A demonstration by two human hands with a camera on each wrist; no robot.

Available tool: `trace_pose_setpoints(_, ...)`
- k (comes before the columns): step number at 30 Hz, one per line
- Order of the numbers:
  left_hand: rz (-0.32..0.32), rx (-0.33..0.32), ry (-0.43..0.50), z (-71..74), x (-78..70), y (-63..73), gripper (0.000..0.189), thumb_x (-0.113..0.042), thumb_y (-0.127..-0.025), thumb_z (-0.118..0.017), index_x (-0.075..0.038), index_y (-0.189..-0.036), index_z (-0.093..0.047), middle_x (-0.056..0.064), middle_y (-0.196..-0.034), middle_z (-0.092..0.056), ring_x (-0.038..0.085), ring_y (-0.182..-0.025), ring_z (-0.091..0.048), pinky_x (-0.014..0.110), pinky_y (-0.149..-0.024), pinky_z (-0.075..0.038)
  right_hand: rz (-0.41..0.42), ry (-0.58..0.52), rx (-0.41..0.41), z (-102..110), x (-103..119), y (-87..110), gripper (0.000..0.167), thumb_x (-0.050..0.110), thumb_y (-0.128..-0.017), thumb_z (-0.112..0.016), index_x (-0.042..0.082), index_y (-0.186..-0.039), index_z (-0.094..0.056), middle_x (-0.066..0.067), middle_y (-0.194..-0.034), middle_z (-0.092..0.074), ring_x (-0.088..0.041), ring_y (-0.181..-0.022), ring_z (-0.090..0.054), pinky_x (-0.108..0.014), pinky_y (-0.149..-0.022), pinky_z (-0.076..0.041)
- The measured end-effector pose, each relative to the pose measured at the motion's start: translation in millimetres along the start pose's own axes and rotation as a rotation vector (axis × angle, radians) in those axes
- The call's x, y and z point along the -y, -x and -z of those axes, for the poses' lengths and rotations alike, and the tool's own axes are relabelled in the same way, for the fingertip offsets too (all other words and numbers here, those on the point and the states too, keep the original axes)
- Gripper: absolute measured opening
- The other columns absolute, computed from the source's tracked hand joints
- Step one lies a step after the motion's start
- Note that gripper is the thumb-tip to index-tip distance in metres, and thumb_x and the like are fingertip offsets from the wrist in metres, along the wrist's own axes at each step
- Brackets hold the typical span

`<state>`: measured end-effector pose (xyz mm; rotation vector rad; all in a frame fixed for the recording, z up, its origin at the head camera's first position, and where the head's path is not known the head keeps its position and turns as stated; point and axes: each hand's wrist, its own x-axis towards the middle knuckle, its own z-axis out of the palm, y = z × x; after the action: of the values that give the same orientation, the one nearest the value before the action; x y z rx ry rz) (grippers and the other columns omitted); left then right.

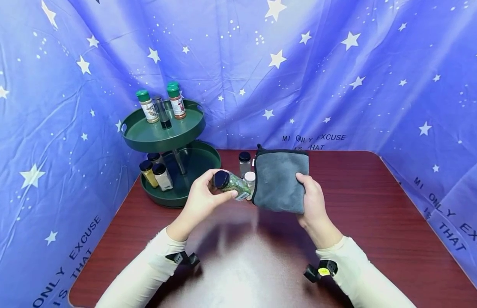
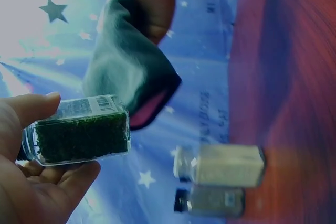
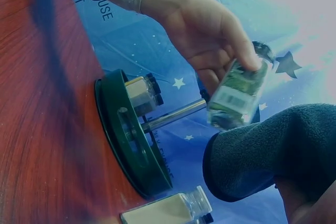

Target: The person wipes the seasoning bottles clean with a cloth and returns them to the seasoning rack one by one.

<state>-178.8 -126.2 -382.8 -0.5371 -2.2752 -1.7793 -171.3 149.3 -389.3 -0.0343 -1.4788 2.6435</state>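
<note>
My left hand [image 1: 205, 194] grips a square glass spice jar [image 2: 81, 132] by its black-capped end. Dried green flakes fill the jar, and a label with a barcode shows on one side. In the head view the jar tilts, its base toward the right. A folded grey cloth [image 1: 281, 182] with black edging is in my right hand [image 1: 313, 199], thumb on its front face. The left wrist view shows a pink underside at the cloth's edge. Jar and cloth are close together above the table; whether they touch I cannot tell.
A two-tier green rack [image 1: 165, 143] stands at the back left. Green-capped shakers [image 1: 147, 107] are on its upper tier, black-capped jars [image 1: 162, 176] on the lower. Behind my hands stand a black-capped jar [image 1: 244, 164] and a white-topped jar [image 2: 231, 165]. A starry curtain [image 1: 238, 64] surrounds the table [image 1: 377, 205].
</note>
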Motion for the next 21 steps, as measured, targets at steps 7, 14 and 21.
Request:
trace_pose_setpoints(7, 0.022, -0.052, -0.180, 20.0, 9.5, -6.8, 0.048, -0.018, -0.074, -0.092, -0.011, -0.114, -0.067, 0.006, -0.101, -0.074, 0.017, -0.088, -0.070, 0.028, -0.078, -0.059, 0.005, 0.006, 0.011, -1.3, -1.4, 0.6, 0.028, 0.018, -0.106, -0.043, 0.016, -0.093, -0.067, 0.005, -0.081, -0.069, -0.008, -0.070, -0.068, -0.024, -0.066, -0.056)
trace_pose_setpoints(14, 0.063, -0.098, -0.341, 39.8, 19.0, -14.3, 0.045, -0.026, -0.076, -0.091, -0.013, -0.112, -0.067, 0.003, -0.100, -0.074, 0.015, -0.085, -0.070, 0.031, -0.076, -0.057, 0.004, 0.008, 0.033, -0.2, -2.4, 1.2, 0.029, 0.017, -0.106, -0.043, 0.016, -0.092, -0.068, 0.004, -0.078, -0.069, -0.009, -0.067, -0.068, -0.025, -0.063, -0.057)
trace_pose_setpoints(21, 0.104, -0.135, -0.452, 59.9, 29.4, -23.7, 0.049, -0.027, -0.077, -0.090, -0.007, -0.116, -0.067, 0.009, -0.104, -0.074, 0.021, -0.091, -0.071, 0.040, -0.081, -0.057, -0.002, 0.028, 0.041, -0.7, -1.9, 3.0, 0.028, 0.018, -0.106, -0.043, 0.015, -0.093, -0.067, 0.004, -0.079, -0.069, -0.009, -0.067, -0.068, -0.025, -0.063, -0.057)
